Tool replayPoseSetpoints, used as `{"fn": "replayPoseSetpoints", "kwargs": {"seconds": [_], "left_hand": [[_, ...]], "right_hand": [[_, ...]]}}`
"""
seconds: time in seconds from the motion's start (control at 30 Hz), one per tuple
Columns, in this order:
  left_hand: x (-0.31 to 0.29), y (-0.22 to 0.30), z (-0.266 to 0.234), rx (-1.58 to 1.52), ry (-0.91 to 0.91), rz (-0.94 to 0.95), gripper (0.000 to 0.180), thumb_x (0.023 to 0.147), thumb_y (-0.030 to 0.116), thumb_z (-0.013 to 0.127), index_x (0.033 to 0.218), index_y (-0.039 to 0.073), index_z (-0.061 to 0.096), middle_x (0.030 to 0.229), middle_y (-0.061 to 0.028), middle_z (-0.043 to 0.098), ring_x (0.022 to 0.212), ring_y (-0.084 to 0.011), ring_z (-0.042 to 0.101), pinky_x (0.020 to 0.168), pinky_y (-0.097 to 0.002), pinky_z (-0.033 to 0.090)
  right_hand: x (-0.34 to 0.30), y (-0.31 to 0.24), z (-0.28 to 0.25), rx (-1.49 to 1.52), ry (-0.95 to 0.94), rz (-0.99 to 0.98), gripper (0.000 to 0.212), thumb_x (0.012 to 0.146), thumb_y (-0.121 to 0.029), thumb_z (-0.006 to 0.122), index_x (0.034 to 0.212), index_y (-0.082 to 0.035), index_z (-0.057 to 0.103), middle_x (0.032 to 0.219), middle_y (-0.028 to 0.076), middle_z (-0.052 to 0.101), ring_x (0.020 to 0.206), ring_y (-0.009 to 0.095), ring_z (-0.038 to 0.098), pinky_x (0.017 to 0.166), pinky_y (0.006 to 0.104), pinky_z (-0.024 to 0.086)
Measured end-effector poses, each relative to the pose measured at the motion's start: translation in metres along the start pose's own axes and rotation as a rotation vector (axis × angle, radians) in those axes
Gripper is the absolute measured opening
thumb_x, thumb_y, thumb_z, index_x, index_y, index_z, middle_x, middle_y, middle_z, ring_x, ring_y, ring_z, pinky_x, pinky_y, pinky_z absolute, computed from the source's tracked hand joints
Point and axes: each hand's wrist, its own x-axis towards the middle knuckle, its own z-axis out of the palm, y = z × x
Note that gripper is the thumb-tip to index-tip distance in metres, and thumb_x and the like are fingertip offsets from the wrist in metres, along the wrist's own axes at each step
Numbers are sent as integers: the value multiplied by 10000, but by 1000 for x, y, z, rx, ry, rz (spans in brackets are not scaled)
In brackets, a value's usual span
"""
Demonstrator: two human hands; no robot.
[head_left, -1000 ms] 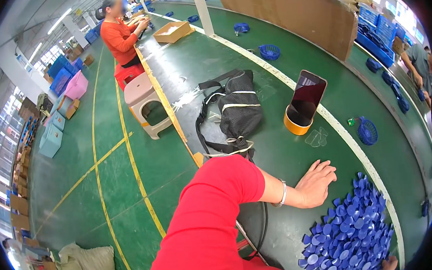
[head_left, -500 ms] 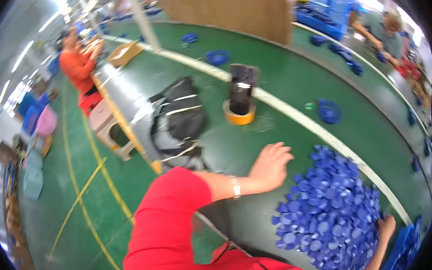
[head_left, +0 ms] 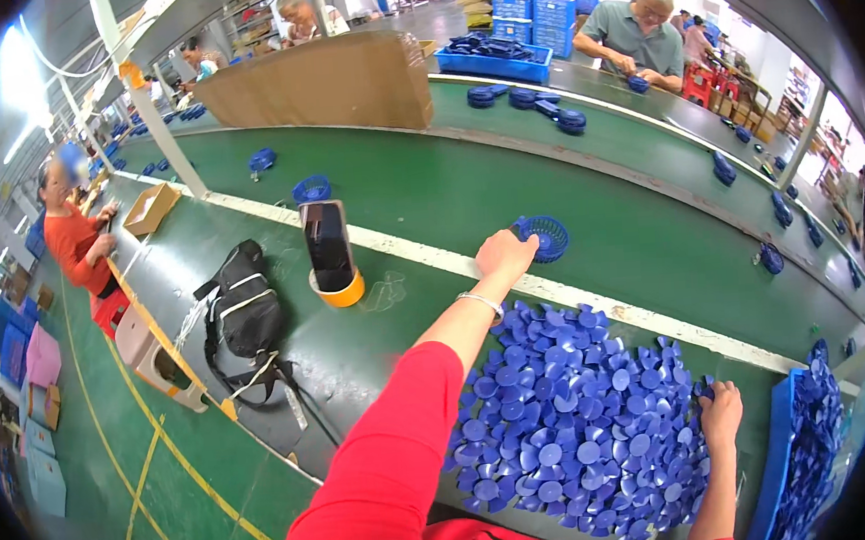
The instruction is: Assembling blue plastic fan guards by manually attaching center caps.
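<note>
My left hand (head_left: 508, 255) reaches forward over the white line at the belt's edge. Its fingers are closed at the near left rim of a round blue slatted cover (head_left: 549, 239) on the green belt. In front of me a wide pile of small blue discs (head_left: 563, 416) covers the table. At the pile's right edge is my right hand (head_left: 721, 413), its fingers curled in a pinch on a small blue disc (head_left: 703, 385), which they partly hide.
A blue crate (head_left: 779, 456) of blue parts stands at the right. To the left are a phone (head_left: 327, 245) propped in an orange tape roll (head_left: 340, 293) and a black backpack (head_left: 247, 313). More blue parts lie along the belt (head_left: 417, 191). Co-workers sit across and far left.
My left hand has moved from above the table forward to the slatted cover and closed on its rim. My right hand stays at the pile's right edge. The view has turned right.
</note>
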Motion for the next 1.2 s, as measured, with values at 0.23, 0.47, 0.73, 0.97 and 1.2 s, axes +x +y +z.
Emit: {"fn": "replayPoseSetpoints", "kwargs": {"seconds": [0.23, 0.47, 0.73, 0.97, 1.2], "left_hand": [[-11, 40, 29, -40, 43, 53, 305, 797, 188, 542, 1053, 23, 538, 961, -196, 650, 924, -355, 625, 812, -444, 484], [-99, 50, 22, -489, -97, 450, 269, 862, 234, 540, 1015, 13, 555, 925, -173, 619, 865, -287, 604, 779, -382, 464], [-217, 50, 11, -790, -314, 430, 403, 959, 347, 419, 1174, 7, 425, 1061, -201, 566, 994, -274, 566, 862, -377, 432], [-252, 39, -1, -802, -358, 481, 425, 836, 221, 611, 1162, -20, 482, 1037, -221, 599, 957, -317, 593, 818, -373, 453], [-268, 35, -18, -853, -355, 566, 451, 771, 160, 673, 1134, -40, 497, 1068, -221, 592, 1029, -334, 571, 894, -381, 434]], "right_hand": [[9, 0, -15, 223, 146, -28, 257, 668, -35, 673, 915, 10, 617, 786, 135, 545, 723, 305, 543, 669, 396, 436], [3, -125, -72, 515, 412, -296, 376, 629, -25, 704, 991, -38, 602, 866, 113, 549, 801, 296, 526, 721, 394, 429], [-46, -169, -85, 399, 400, -363, 392, 688, -72, 667, 1061, -4, 567, 936, 153, 523, 893, 339, 488, 825, 444, 368], [-69, -162, -75, 452, 461, -375, 441, 696, -72, 657, 1120, 2, 561, 1011, 182, 527, 963, 361, 486, 853, 449, 374], [-71, -156, -81, 1053, 242, -73, 654, 593, -75, 740, 1200, 16, 514, 1067, 136, 561, 984, 247, 539, 898, 365, 414]]}}
